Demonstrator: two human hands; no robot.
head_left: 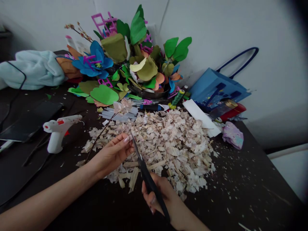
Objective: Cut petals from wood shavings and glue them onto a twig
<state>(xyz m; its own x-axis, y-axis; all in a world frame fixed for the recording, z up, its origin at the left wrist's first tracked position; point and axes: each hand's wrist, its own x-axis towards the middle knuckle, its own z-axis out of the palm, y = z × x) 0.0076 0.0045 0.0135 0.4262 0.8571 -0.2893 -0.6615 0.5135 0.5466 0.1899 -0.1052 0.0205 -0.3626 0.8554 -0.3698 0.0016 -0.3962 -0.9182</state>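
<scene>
My right hand (166,200) is closed round the handles of black scissors (144,168), whose blades point up and away toward my left hand. My left hand (113,154) is pinched shut on a small pale piece right at the scissor tips; I cannot make out what it is. Both hands hover over the near edge of a big heap of pale wood-like shavings (173,144) on the dark table (240,192). A thin dark stem (101,134) topped with a pale flower runs past my left hand.
A white glue gun (57,130) lies to the left. Behind the heap stands a bunch of coloured paper flowers and leaves (134,61), a blue bag (216,86), thread spools (178,96) and a light blue cloth (33,69). A black tablet (29,122) lies at far left.
</scene>
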